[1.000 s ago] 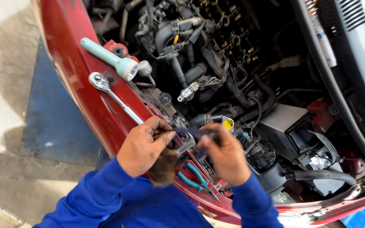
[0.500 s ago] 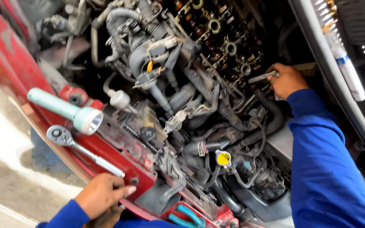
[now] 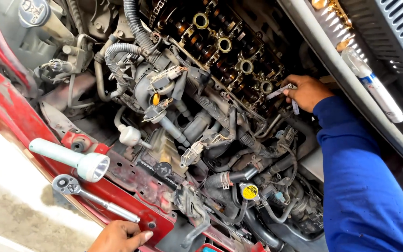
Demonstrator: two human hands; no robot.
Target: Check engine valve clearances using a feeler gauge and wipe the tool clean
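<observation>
Slim metal tool (image 3: 281,91) in right hand (image 3: 308,92)

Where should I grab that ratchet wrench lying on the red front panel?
Grip the ratchet wrench by its long bare handle near the lower right end, coming from above. The head end lies close under the flashlight; the left hand rests nearest the handle.

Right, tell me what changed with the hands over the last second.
A second ago both hands were together at the front of the engine bay. The right hand has since reached across to the open cylinder head and now grips a small metal tool there. The left hand dropped to the red front panel and rests on it. The flashlight and ratchet lie where they were.
</observation>
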